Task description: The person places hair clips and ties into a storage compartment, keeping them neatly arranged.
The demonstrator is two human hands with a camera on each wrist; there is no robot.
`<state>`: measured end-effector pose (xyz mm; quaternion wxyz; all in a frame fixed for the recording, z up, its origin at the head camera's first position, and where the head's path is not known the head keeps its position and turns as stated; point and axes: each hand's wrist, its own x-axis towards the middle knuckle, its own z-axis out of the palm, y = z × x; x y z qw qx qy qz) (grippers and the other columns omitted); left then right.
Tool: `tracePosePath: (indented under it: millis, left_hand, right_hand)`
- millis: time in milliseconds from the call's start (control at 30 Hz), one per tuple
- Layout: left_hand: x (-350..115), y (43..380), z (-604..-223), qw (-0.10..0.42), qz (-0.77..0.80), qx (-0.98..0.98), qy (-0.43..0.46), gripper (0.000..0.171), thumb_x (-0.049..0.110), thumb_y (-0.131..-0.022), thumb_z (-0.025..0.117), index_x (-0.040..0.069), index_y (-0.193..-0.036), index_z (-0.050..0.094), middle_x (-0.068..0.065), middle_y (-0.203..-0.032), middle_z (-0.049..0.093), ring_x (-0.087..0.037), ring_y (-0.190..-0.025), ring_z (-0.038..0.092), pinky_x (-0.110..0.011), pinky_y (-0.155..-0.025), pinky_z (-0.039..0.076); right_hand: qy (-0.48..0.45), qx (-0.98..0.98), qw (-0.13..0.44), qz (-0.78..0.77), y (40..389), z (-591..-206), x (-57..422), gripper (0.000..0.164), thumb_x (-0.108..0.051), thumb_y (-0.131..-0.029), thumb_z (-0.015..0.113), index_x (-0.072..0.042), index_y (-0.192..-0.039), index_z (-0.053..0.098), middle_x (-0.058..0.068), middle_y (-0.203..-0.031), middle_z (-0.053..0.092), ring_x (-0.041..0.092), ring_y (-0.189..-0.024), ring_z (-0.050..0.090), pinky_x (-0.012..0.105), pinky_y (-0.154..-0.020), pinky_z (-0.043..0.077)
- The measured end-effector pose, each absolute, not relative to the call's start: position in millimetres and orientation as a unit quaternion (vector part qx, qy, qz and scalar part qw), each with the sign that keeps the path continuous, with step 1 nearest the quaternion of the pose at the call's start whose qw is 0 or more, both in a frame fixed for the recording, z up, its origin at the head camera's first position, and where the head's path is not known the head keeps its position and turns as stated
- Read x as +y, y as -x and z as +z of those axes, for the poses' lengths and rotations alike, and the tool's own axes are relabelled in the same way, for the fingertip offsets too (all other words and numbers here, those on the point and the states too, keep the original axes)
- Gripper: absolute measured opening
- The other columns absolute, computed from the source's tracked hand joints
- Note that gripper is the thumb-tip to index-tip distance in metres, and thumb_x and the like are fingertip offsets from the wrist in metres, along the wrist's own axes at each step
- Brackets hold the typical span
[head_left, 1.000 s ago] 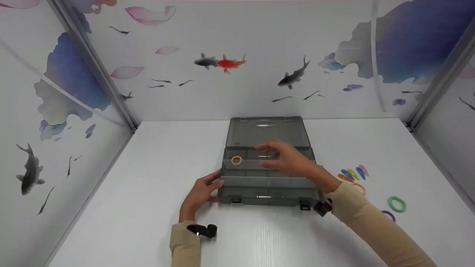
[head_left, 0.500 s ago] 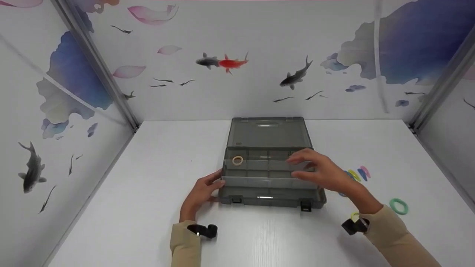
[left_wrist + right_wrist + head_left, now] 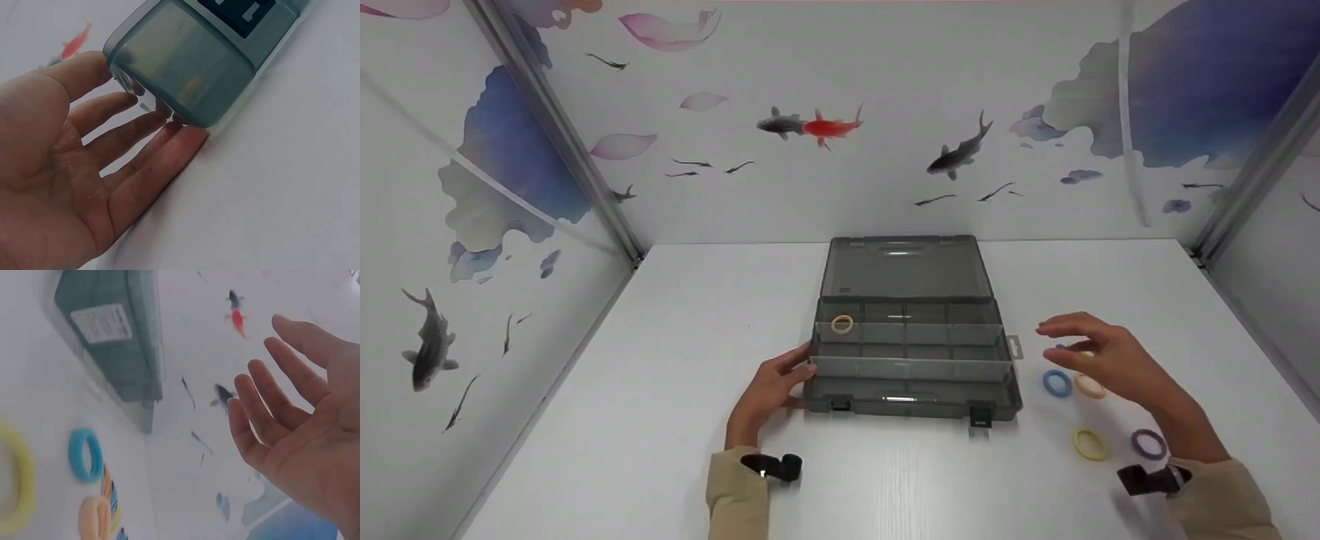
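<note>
On a white table (image 3: 690,360), a grey box (image 3: 911,407) with its lid (image 3: 904,268) tipped back. At the left end, a left hand (image 3: 765,391) with fingers loosely extended, touching the end wall without wrapping round it. Right of the box, a right hand (image 3: 1116,366) in the air with nothing in its grasp, thumb apart from slightly bent fingers. Near that hand, on the table: a blue ring (image 3: 77,458), a peach ring (image 3: 90,517) just beside it, then, nearer the front, a yellow ring (image 3: 27,478) and a purple ring (image 3: 1135,444). In the back row's leftmost compartment, a beige ring (image 3: 835,327), partly seen through a clear divider (image 3: 930,334). For all five bands, probably little weight, a soft stretch and small risk of damage; best pinched across one side between thumb and forefinger. For the box, probably light but stiff, smooth enough to slide; best steadied by an end wall, sparing the thin divider. In build, apparently smoke-tinted plastic, glossy and rounded at the corners, with a latch (image 3: 980,416) at the front and a white label (image 3: 102,323) on the right end. Beyond the peach ring, slim bright pieces (image 3: 114,495), too blurred to name.
</note>
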<state>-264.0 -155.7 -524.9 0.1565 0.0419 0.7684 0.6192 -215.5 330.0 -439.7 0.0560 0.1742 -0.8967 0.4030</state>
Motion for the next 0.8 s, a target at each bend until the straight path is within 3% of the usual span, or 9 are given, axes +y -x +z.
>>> tracePosePath:
  millis: [133,333,500,600,733,800]
  left_hand:
    - [-154,264,-524,0.156,0.618,0.769,-0.039,0.064,0.035,-0.098,0.065,0.019,-0.155,0.041,-0.012,-0.162,0.036,-0.038,-0.143,0.043,-0.046,-0.09,0.059]
    - [-153,262,-523,0.152,0.615,0.772,-0.039,0.063,0.034,-0.099,0.064,0.019,-0.155,0.04,-0.013,-0.162,0.035,-0.04,-0.144,0.042,-0.049,-0.09,0.059]
    - [-154,261,-521,0.149,0.615,0.774,-0.034,0.062,0.035,-0.099,0.064,0.02,-0.154,0.041,-0.012,-0.162,0.037,-0.039,-0.143,0.043,-0.048,-0.09,0.059]
    - [-154,261,-521,0.148,0.615,0.774,-0.033,0.062,0.035,-0.099,0.064,0.02,-0.154,0.041,-0.013,-0.161,0.037,-0.04,-0.143,0.043,-0.048,-0.09,0.059]
    - [-154,262,-522,0.151,0.62,0.769,-0.036,0.063,0.036,-0.098,0.065,0.02,-0.154,0.041,-0.013,-0.162,0.036,-0.04,-0.143,0.043,-0.048,-0.091,0.059]
    - [-154,262,-523,0.152,0.62,0.769,-0.039,0.064,0.037,-0.098,0.065,0.02,-0.154,0.041,-0.013,-0.162,0.036,-0.039,-0.143,0.043,-0.047,-0.09,0.059]
  right_hand:
    - [-0.136,-0.906,0.059,0.396,211,-447,358,0.032,-0.025,-0.096,0.07,-0.017,-0.127,0.068,-0.022,-0.126,0.058,-0.02,-0.106,0.05,0.003,-0.084,0.045]
    - [-0.122,-0.908,0.062,0.397,210,-456,383,0.033,-0.025,-0.094,0.072,-0.018,-0.126,0.069,-0.013,-0.127,0.061,-0.019,-0.104,0.052,0.003,-0.083,0.045]
    - [-0.093,-0.917,0.03,0.386,215,-466,394,0.039,-0.031,-0.093,0.073,-0.016,-0.129,0.067,-0.004,-0.131,0.061,-0.019,-0.104,0.049,0.004,-0.082,0.046]
    - [-0.065,-0.925,-0.014,0.375,218,-472,398,0.051,-0.038,-0.093,0.072,-0.012,-0.135,0.063,0.011,-0.142,0.056,0.005,-0.117,0.055,0.007,-0.082,0.046]
    - [-0.021,-0.928,-0.075,0.364,220,-480,402,0.064,-0.047,-0.092,0.07,-0.007,-0.141,0.056,0.028,-0.146,0.048,0.046,-0.127,0.048,0.036,-0.094,0.055]
    - [-0.008,-0.931,-0.094,0.354,221,-484,404,0.067,-0.049,-0.092,0.07,-0.005,-0.14,0.056,0.031,-0.143,0.049,0.049,-0.128,0.047,0.05,-0.094,0.054]
